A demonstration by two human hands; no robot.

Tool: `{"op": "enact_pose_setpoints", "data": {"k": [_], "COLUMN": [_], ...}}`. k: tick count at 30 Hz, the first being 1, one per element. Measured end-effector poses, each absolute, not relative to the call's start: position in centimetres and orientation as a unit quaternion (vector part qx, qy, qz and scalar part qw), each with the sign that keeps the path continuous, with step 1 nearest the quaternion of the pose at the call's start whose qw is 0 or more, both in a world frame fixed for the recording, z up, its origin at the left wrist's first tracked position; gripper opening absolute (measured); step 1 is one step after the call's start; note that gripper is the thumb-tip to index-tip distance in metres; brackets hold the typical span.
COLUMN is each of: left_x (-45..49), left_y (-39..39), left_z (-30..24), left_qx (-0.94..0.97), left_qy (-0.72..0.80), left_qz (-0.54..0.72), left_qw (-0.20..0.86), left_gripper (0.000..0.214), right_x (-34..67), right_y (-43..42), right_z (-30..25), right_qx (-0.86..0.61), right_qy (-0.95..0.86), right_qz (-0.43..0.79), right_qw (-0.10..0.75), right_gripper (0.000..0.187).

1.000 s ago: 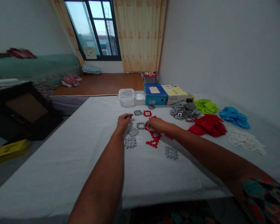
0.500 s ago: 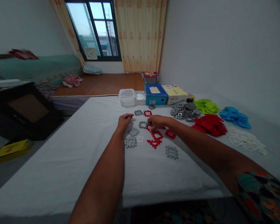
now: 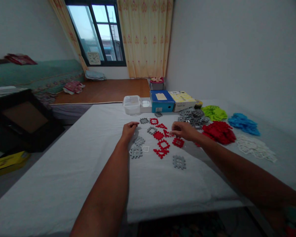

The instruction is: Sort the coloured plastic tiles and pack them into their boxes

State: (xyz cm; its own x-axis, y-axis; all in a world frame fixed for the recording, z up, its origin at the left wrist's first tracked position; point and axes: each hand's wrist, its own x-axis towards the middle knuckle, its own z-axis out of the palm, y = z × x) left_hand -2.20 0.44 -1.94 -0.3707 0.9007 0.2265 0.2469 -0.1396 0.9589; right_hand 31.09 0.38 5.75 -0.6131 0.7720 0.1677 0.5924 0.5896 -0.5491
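A broad white cloth-covered tabletop (image 3: 76, 148) fills the scene; at its far side stand a blue cardboard box (image 3: 162, 101), a yellow-and-white box (image 3: 182, 99) to its right and a clear plastic tub (image 3: 132, 104) to its left. On the right lie loose heaps of flat plastic pieces, including a grey heap (image 3: 193, 118) and, nearer, a red heap (image 3: 219, 132). The right hand (image 3: 183, 129) has shifted right from over the middle of the layout, so a solid red toothed square plate (image 3: 158, 135) now shows fully, lying near a grey open square frame (image 3: 152, 130). Its fingers are curled at the right end of a red triangular piece (image 3: 167, 133); I cannot tell whether they grip anything. The left hand (image 3: 129, 129) holds much the same place on the left, fingers loosely bent, beyond a grey toothed plate (image 3: 139, 141); whether it holds something is unclear. With the middle uncovered, the red plate appears to be released and reachable from either side. Nearer are a red grid-patterned square (image 3: 178, 142), right of a red open frame (image 3: 163, 144), and a small white lattice square (image 3: 145, 149).
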Motion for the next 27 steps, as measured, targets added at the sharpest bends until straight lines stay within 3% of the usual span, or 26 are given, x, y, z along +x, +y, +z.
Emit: {"op": "enact_pose_setpoints", "data": {"k": [3,9,15,18,21,24,27], "left_x": [-2.2,-2.0,-1.9,-1.6,-1.4,-1.4,-1.5], "left_y": [0.3,-0.2,-0.7,-1.0,-1.0,-0.9,-0.7], "left_z": [-1.7,-1.1,-0.3,0.1,0.3,0.2,0.0], "left_qx": [0.491,0.521,0.53,0.524,0.52,0.525,0.526], "left_qy": [0.592,0.616,0.64,0.652,0.649,0.641,0.643], "left_qz": [0.575,0.535,0.505,0.494,0.503,0.507,0.501], "left_qw": [0.279,0.251,0.235,0.239,0.236,0.237,0.243], "left_gripper": [0.031,0.036,0.039,0.04,0.038,0.037,0.039], "right_x": [38.3,55.6,65.8,65.3,61.3,54.5,47.3], "right_y": [-1.1,-2.1,-2.5,-2.5,-2.3,-2.0,-1.8], "right_z": [5.9,4.3,1.1,0.9,2.3,4.0,4.8], "right_qx": [-0.453,-0.625,-0.753,-0.763,-0.728,-0.638,-0.489], "right_qy": [-0.818,-0.647,-0.589,-0.591,-0.628,-0.718,-0.851], "right_qz": [0.238,0.147,-0.003,-0.034,-0.074,-0.044,0.023], "right_qw": [0.263,0.412,0.295,0.262,0.265,0.275,0.189], "right_gripper": [0.03,0.037,0.022,0.02,0.031,0.033,0.029]}}
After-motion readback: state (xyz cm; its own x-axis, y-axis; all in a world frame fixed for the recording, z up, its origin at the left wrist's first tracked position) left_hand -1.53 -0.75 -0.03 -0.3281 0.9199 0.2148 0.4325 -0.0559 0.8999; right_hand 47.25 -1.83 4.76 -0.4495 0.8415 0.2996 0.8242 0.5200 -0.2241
